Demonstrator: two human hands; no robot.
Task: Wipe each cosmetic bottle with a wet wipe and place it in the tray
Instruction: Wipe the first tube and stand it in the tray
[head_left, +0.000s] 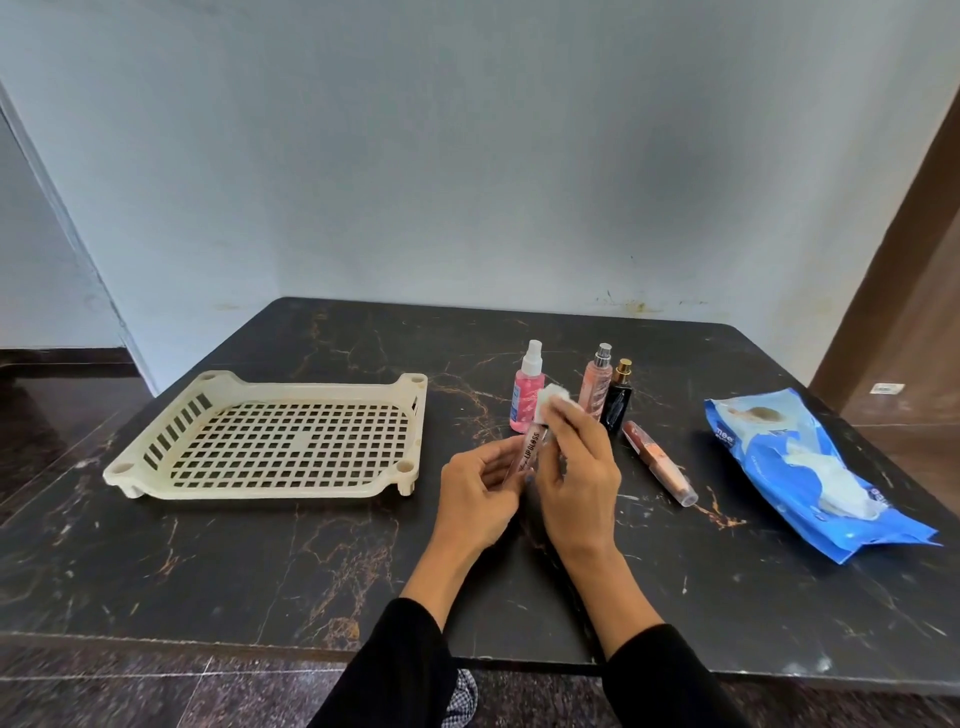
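My left hand (480, 493) grips a clear lip gloss tube (530, 449) by its lower end, tilted up and away from me. A folded white wet wipe (551, 401) is pinched in my right hand (576, 467) and pressed against the tube's top end. The cream perforated tray (270, 488) lies empty to the left. Behind my hands stand a pink spray bottle (525, 395), a peach mist bottle (596, 387) and a black perfume bottle (617, 400). A second lip gloss tube (660, 462) lies flat to the right.
A blue wet wipe pack (800, 467) lies at the right of the dark marble table (260, 571), with a white wipe sticking out of its opening. A pale wall runs just behind the table. A brown door frame (904, 270) stands at far right.
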